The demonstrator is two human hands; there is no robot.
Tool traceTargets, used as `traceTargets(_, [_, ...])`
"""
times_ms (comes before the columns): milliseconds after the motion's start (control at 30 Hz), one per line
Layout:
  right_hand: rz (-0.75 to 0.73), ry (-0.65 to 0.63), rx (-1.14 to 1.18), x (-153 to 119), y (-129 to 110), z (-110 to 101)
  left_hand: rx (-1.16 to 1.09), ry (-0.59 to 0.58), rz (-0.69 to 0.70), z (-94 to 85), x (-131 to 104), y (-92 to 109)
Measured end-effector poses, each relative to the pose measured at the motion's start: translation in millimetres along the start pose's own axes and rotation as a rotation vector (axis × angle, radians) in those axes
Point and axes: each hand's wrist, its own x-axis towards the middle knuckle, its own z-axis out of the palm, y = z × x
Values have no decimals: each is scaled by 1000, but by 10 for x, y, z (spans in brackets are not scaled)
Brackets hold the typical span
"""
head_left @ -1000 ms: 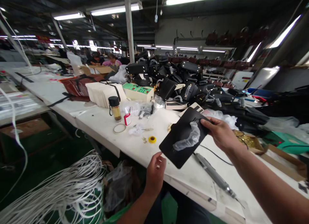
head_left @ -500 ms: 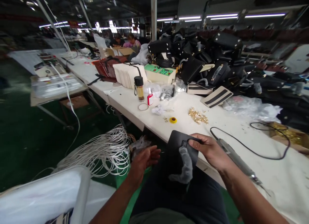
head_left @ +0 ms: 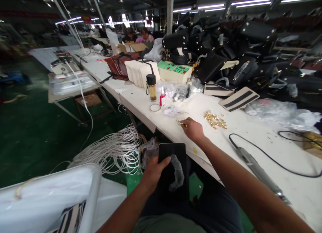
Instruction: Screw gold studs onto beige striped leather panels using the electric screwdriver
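— What was held by the left hand [head_left: 153, 171]?

— A flat black panel [head_left: 173, 166] was held against the lap, near the table [head_left: 251, 135] edge. The thumb was laid across its left side, so the grip was clamped on the panel. A strip of clear plastic wrap [head_left: 176, 172] was seen lying on the panel's face.

— And the right hand [head_left: 192, 129]?

— It was stretched out over the table, farther off than the panel. The fingertips were pinched together on a small gold fitting [head_left: 180, 123], right at the table surface. Whether the fitting was lifted clear of the table could not be told.

— What was laid around that hand?

— A heap of gold fittings [head_left: 215, 120] was spread just to its right. A crumpled bit of white plastic [head_left: 172, 111] was seen just beyond the fingertips. Farther off, a jar with a black lid [head_left: 151, 88] and a little red and white bottle [head_left: 162, 99] were stood side by side, with a white ring [head_left: 155, 107] lying flat before them.

— Anything on the right?

— A grey hand tool [head_left: 256, 169] with a black cord [head_left: 276, 161] was laid on the table, well apart from both hands. A green control box [head_left: 176, 72] and a pile of black bags [head_left: 221, 52] were set at the far side. White cords [head_left: 110, 149] were bundled below the table on the left.
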Motion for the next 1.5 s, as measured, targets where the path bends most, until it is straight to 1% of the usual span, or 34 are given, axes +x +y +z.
traceTargets(100, [-39,-71,-142,239,-3,104,-20,35,-14,-2,-52,10])
traceTargets(200, [-68,-133,-242,356,1,193,-27,55,-12,11,-65,28])
traceTargets(267, [-84,-149,-279,382,14,226,-32,66,-22,16,-54,30])
traceTargets(367, [-97,-146,-288,384,30,222,-43,76,-22,26,-30,22])
traceTargets(467, [-80,-130,-246,359,22,161,-45,72,3,45,-18,26])
traceTargets(533, [-50,-110,-192,293,3,94,-33,65,31,56,-24,41])
traceTargets(600, [-18,-90,-122,146,-23,11,-26,69,51,66,-38,64])
traceTargets(633, [1,-70,-25,35,-40,-34,-29,71,58,73,-47,77])
traceTargets(667, [23,-39,128,-98,-60,-79,-34,72,63,81,-55,89])
traceTargets(767, [88,111,755,-581,-149,-176,-36,67,84,128,-72,121])
traceTargets(800, [100,148,920,-744,-187,-186,-28,61,97,152,-76,127])
traceTargets(867, [104,176,1084,-1032,-266,-166,20,50,132,211,-87,134])
traceTargets(933, [88,186,1104,-1240,-324,-117,113,45,169,277,-109,137])
traceTargets(1033, [70,226,1060,-1424,-352,-75,261,50,221,369,-164,152])
traceTargets(1133, [101,205,1142,-1544,-355,-111,357,71,269,445,-222,182])
traceTargets(1233, [125,180,1223,-1654,-390,-166,427,88,275,509,-262,196])
traceTargets(1300, [141,211,1244,-1726,-431,-171,412,62,240,549,-281,174])
traceTargets(1367, [176,267,1261,-1797,-472,-133,369,20,182,581,-299,120])
traceTargets(1500, [304,381,1298,-1927,-532,72,325,-54,40,581,-329,-38])
